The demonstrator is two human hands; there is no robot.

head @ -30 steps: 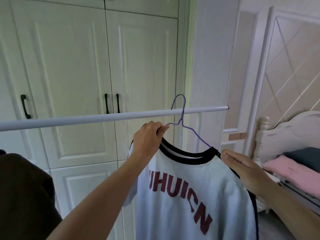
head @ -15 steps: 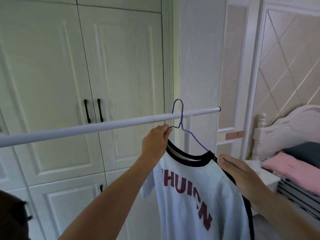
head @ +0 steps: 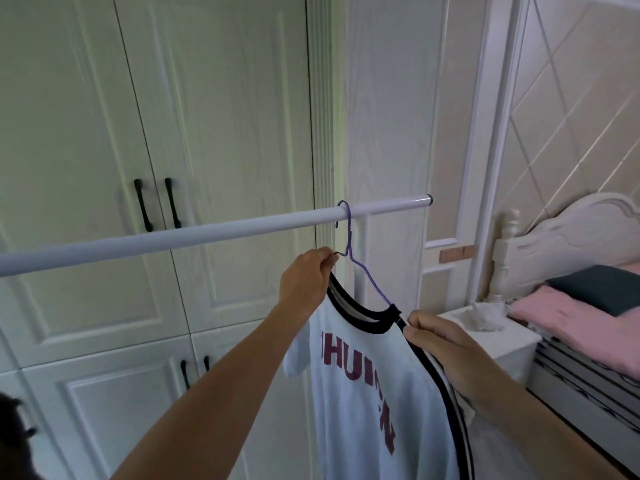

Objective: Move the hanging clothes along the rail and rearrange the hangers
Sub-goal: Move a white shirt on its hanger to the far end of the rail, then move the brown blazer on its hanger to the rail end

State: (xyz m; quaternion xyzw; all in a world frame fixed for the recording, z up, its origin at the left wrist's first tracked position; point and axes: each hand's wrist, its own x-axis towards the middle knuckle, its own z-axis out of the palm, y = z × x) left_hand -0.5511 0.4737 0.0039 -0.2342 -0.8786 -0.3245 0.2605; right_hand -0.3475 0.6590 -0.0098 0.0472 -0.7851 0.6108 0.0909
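a purple wire hanger (head: 367, 279) hangs by its hook over a white clothes rail (head: 207, 235), near the rail's capped right end. it carries a white t-shirt (head: 374, 403) with a black collar band, a black stripe down the side and dark red lettering across the chest; the shirt hangs below the rail, turned partly side-on.

the left hand (head: 306, 282) is raised under the rail and pinches the hanger's left wire arm between thumb and fingertips, just above the collar. the right hand (head: 441, 342) is lower and to the right, its fingers curled round the shirt's shoulder fabric at the black trim, where the hanger's right arm runs into the collar.

behind the rail stand pale wardrobe doors (head: 86, 133) with black handles (head: 142, 204). to the right are a white bedside cabinet (head: 516, 348), a carved white headboard (head: 571, 237) and pink bedding (head: 581, 327). a dark garment (head: 14, 441) shows at the lower left edge
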